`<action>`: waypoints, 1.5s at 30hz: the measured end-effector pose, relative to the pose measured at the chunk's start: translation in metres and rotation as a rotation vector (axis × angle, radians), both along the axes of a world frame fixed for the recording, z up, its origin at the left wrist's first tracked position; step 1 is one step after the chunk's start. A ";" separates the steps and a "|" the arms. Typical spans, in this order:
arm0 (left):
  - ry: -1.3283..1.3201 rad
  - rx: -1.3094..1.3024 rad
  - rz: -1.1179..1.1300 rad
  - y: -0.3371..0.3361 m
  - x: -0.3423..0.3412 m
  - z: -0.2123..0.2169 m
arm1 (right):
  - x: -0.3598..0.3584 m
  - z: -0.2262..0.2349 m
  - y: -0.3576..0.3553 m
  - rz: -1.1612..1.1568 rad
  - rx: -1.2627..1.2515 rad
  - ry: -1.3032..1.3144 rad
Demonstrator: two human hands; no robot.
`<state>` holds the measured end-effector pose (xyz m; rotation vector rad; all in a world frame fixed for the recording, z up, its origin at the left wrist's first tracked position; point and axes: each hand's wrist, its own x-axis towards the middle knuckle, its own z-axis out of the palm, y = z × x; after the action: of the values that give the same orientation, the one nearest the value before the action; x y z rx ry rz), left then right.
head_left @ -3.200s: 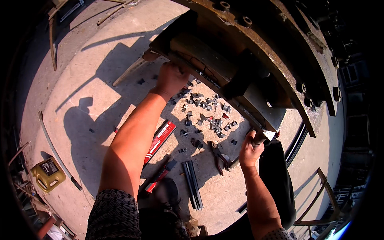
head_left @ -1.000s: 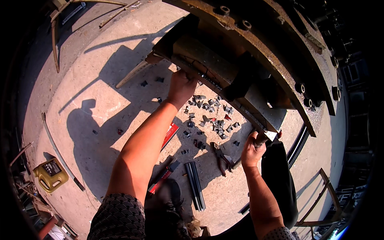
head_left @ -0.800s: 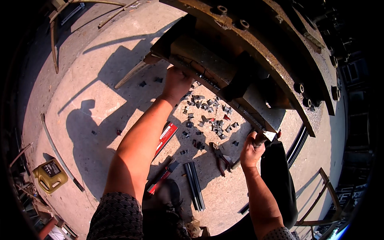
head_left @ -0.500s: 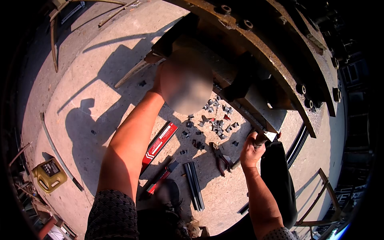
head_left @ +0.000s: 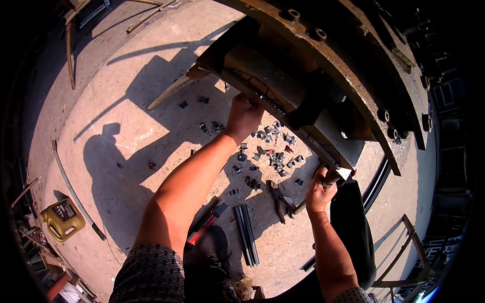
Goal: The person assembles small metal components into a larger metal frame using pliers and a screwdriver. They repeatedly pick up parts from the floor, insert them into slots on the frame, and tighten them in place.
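A dark, rusty metal frame (head_left: 348,76) fills the upper right, with a long steel beam (head_left: 298,132) along its near side. Against the beam's lower edge, my left hand (head_left: 246,116) is closed, knuckles up; whatever its fingers hold is hidden. My right hand (head_left: 322,192) is wrapped round a dark, handle-like piece at the beam's near end, beside a bright triangular metal face (head_left: 344,173). I cannot make out what that piece is. Between and below my hands, small bent dark clips or offcuts (head_left: 276,160) lie scattered on the concrete.
Pliers (head_left: 279,202) with dark handles lie near my right wrist. Black strips (head_left: 246,235) and a red-and-black box (head_left: 204,224) rest by my foot. At the left stand a yellow-brown jug (head_left: 63,219) and a grey hose (head_left: 73,187). An angled metal frame (head_left: 406,252) is at lower right.
My left hand has moved right and slightly nearer along the beam, and its forearm now covers the longer red box. My right hand has stayed at the beam's end.
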<state>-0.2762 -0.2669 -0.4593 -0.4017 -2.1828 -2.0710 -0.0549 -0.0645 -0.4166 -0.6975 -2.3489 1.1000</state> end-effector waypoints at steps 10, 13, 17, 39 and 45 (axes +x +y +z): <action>0.153 -0.127 0.068 -0.025 -0.021 -0.003 | -0.001 0.001 -0.002 0.012 0.042 0.001; 0.153 -0.118 0.061 -0.017 -0.011 0.000 | 0.001 -0.004 0.002 0.004 0.015 -0.001; 0.111 -0.193 0.028 -0.031 -0.021 0.000 | 0.003 -0.007 0.005 0.004 -0.026 -0.036; 0.186 -0.560 -0.143 -0.068 -0.024 0.028 | 0.001 -0.003 0.000 0.019 -0.051 -0.029; 0.150 -0.438 -0.113 -0.050 -0.004 0.023 | 0.004 -0.006 0.006 0.048 -0.035 -0.041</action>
<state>-0.2799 -0.3170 -0.4365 -0.7082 -2.5589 -1.5319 -0.0512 -0.0589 -0.4222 -0.6855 -2.3972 1.1609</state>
